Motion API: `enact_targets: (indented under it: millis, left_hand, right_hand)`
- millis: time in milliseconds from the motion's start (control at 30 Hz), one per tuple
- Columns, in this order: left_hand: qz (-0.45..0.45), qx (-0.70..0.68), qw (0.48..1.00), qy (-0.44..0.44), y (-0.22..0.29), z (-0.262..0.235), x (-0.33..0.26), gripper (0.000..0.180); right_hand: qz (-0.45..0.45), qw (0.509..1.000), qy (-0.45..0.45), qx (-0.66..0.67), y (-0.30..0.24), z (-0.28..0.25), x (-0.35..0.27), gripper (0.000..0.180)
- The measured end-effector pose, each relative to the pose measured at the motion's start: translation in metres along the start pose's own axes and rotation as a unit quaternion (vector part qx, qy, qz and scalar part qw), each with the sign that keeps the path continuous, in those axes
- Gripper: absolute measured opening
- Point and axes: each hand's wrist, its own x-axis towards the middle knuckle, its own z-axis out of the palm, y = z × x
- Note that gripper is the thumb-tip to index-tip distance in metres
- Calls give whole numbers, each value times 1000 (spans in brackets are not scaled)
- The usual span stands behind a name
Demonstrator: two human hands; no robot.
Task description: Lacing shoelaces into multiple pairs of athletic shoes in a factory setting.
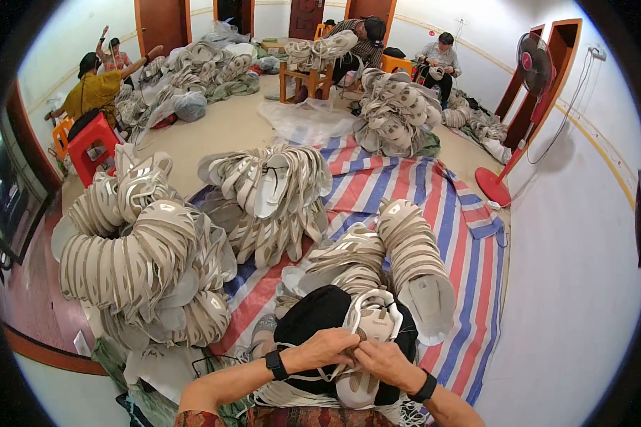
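A beige shoe upper (377, 324) with a pale tongue and a white-rimmed opening lies over black cloth (310, 317) on my lap. My left hand (325, 350) pinches the upper's edge near the lacing area, its fingertips meeting those of my right hand (386, 363). The right fingers are closed too, on something small that they hide. White shoelace ends hang below both hands, by the upper's toe (356, 389). More loose white laces (292, 395) are bunched on my lap.
Stacked shoe uppers stand at left (128, 249), ahead (271, 181) and by my knees (417, 263). A striped tarpaulin (470, 285) covers the floor. A red stool (92, 146) and a red standing fan (495, 186) flank the room. Several people sit among further piles (399, 107).
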Motion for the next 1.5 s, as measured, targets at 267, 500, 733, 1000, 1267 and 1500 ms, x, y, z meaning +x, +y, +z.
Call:
enact_targets:
  millis: [267,500,733,1000,1267,1500]
  left_hand:
    - [18,156,987,20,21,-9,11,30]
    - [110,120,985,57,21,23,40,15]
    - [56,20,985,160,21,33,37,9]
    - [80,105,982,136,15,34,39,16]
    - [66,147,982,97,18,46,35,21]
    - [2,181,982,58,28,47,40,20]
  right_hand:
    - [314,911,255,-84,46,-79,-37,10]
    - [372,682,343,528,41,-68,-29,5]
    - [165,973,91,134,44,-50,-39,47]
    - [116,992,-14,58,36,-45,-29,53]
    - [89,994,-56,35,30,-41,-32,42]
    - [125,989,-15,76,33,-33,-32,45]
